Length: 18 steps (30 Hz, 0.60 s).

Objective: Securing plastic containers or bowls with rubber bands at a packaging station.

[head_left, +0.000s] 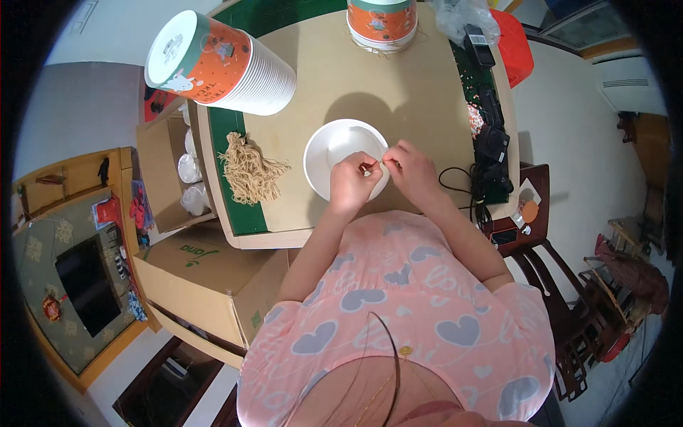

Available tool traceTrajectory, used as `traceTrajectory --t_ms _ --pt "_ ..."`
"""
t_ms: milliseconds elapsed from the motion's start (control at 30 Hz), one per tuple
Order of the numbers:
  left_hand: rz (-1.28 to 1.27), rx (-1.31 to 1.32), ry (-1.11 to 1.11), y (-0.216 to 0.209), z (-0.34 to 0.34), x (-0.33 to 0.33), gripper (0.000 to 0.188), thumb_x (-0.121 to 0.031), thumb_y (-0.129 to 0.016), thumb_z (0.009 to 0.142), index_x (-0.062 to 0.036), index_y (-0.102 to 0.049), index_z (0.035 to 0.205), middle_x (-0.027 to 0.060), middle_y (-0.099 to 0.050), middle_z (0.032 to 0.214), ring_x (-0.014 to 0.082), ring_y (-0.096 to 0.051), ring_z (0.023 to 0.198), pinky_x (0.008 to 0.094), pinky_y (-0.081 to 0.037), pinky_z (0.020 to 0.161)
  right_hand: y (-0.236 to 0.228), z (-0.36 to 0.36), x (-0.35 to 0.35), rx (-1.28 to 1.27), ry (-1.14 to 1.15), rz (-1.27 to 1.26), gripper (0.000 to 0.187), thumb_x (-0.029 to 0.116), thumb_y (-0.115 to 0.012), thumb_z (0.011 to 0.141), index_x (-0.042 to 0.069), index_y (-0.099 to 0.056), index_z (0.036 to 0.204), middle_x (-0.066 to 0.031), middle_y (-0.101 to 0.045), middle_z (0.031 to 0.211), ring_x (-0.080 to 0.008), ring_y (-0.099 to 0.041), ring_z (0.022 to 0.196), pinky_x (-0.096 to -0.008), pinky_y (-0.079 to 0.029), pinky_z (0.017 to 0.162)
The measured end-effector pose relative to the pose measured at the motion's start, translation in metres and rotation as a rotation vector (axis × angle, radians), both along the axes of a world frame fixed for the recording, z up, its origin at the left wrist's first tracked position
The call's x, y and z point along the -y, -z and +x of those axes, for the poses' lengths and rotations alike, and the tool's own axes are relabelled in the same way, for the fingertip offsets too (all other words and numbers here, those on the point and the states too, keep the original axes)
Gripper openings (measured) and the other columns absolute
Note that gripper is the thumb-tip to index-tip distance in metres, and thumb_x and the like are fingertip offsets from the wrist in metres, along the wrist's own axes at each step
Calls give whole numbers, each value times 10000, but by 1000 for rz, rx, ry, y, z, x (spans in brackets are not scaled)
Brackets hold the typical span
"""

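A white paper bucket [327, 153] stands mouth up in front of me, its inside showing bare and white. My left hand [353, 183] is at the bucket's near right rim, over the opening, thumb and fingers pinched together. Just right of it, my right hand [413, 173] also pinches at the rim, fingertips close to those of the left. What lies between the fingertips is too small to make out. Left of the bucket lies a loose bundle of beige twine strings [252, 171].
A leaning stack of nested orange-printed paper buckets [235, 67] is at the far left; another stack [382, 25] stands at the back. Black adapters and cables [491, 142] line the right edge, near a red container [514, 48]. Cardboard boxes [206, 267] sit left of the table.
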<state>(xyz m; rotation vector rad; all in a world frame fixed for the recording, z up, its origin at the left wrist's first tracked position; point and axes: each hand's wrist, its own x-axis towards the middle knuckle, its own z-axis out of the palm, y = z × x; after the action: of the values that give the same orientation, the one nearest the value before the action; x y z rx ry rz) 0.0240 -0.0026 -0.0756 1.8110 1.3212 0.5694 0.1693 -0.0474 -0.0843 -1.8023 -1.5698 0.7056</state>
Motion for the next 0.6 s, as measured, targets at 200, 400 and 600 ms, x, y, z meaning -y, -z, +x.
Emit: traceTrajectory --t_ms 200,400,600 --pt "-422 226 5 8 -12 -5 143 -125 -624 839 12 -665 848 33 -649 704 76 -525 572 237 -437 533 -5 0 2 6 -23 5 56 144 -596 798 95 -578 817 -71 -545 829 -282 -584 733 -390 -476 614" --pt "-510 196 24 2 -11 -3 162 -165 -594 874 -14 -650 852 29 -639 727 67 -494 577 229 -410 517 -4 2 1 24 -98 89 57 132 -586 800 82 -562 788 -70 -527 810 -268 -568 732 -384 -467 601" --pt "-244 150 72 3 -11 5 148 -155 -587 872 -12 -615 844 44 -618 715 93 -537 625 251 -444 564 0 3 0 23 -113 158 76 142 -564 798 81 -543 756 -77 -503 782 -272 -551 733 -398 -452 587"
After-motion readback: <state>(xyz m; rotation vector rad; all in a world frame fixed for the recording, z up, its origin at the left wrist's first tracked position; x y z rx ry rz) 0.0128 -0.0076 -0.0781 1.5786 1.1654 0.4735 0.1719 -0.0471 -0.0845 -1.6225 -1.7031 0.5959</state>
